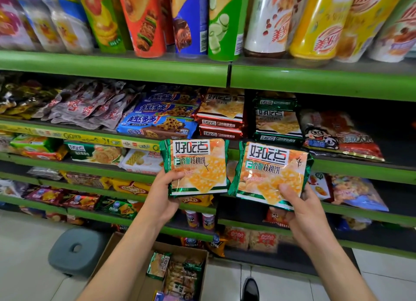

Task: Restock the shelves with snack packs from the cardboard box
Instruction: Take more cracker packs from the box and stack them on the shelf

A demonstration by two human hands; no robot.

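Observation:
My left hand (163,197) grips a green-and-orange biscuit pack (198,165) by its lower left corner. A second pack of the same kind (270,172) is held by my right hand (299,208), thumb on its front near the bottom right. Both packs are upright in front of the green shelves, just below a stack of matching green biscuit packs (278,120) on the second shelf. The open cardboard box (135,276) stands on the floor below my arms, with a few more snack packs (177,276) inside.
Red biscuit packs (221,118) and blue cookie packs (162,122) lie left of the green stack; a cartoon-printed bag (340,136) lies to its right. Tall snack tubes (189,19) fill the top shelf. A grey stool (77,249) sits left of the box. My shoe (250,288) is on the tiled floor.

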